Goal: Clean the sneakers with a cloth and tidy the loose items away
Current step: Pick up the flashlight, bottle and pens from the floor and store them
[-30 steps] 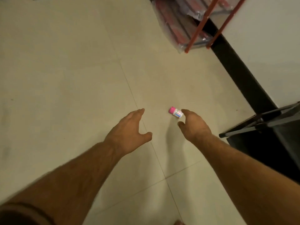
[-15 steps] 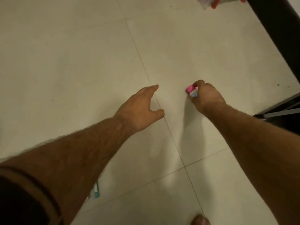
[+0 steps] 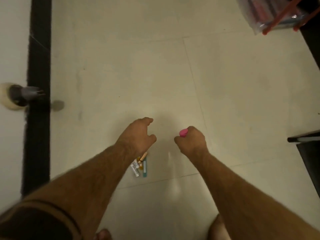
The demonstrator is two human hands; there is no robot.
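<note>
My right hand point(image 3: 192, 140) grips a small bottle with a pink cap point(image 3: 183, 132); only the cap sticks out above my curled fingers. My left hand point(image 3: 138, 134) hovers beside it with loosely curled fingers and holds nothing. Under my left wrist a small pile of loose items point(image 3: 140, 166) lies on the pale tiled floor point(image 3: 155, 75): a white labelled tube, a teal flat stick and a thin gold-coloured piece. No sneakers or cloth are in view.
A black skirting strip point(image 3: 39, 84) runs down the left wall, with a round doorstop point(image 3: 19, 96) on it. A clear plastic bag with red items and orange rack legs point(image 3: 273, 16) sits at top right. Dark furniture point(image 3: 308, 153) stands at the right edge.
My right hand closed round the pink-capped bottle and lifted it off the floor. The view swung left and back, bringing the pile of loose items and the left wall into sight.
</note>
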